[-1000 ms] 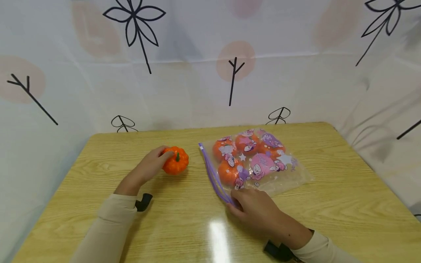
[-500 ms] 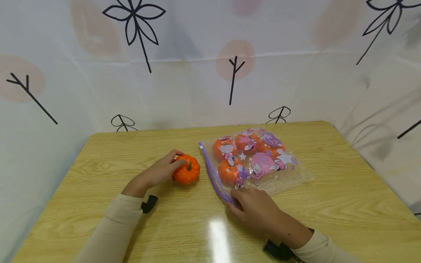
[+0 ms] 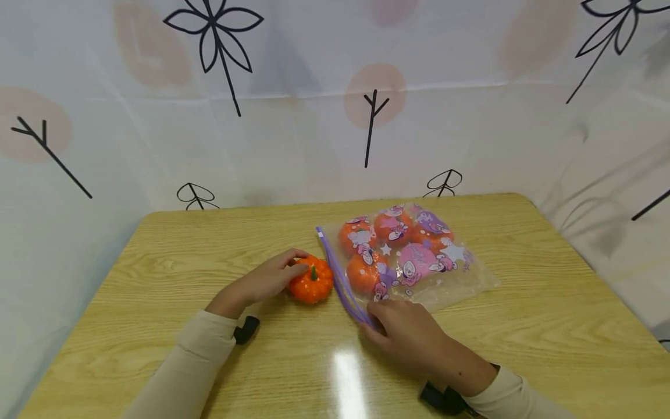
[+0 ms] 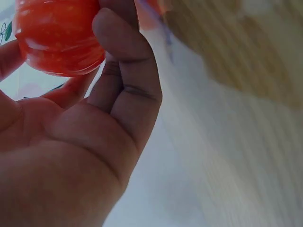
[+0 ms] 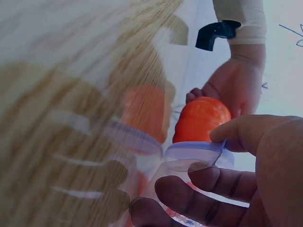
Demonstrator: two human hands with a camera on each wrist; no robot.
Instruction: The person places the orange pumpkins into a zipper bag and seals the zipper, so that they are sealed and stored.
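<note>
An orange toy pumpkin (image 3: pixel 312 285) with a green stem is gripped by my left hand (image 3: pixel 264 281), right at the purple zip edge of a clear printed bag. The left wrist view has the pumpkin (image 4: pixel 61 38) between thumb and curled fingers. Flat on the table lies the zip bag (image 3: pixel 445 285), with several more orange pumpkins (image 3: pixel 363 273) inside. At its near corner, my right hand (image 3: pixel 408 334) pinches the opening's edge. In the right wrist view, thumb and forefinger hold the purple rim (image 5: pixel 194 152), with the held pumpkin (image 5: pixel 201 118) just beyond it.
The wooden table (image 3: pixel 173 250) reflects a bright streak of light near its front. Behind it hangs a white cloth (image 3: pixel 293 134) with plant drawings. Black wrist mounts (image 3: pixel 247 330) sit under both forearms.
My left hand has carried the pumpkin to the right and slightly nearer, up to the bag's zip edge. The right hand and the bag have stayed in place.
</note>
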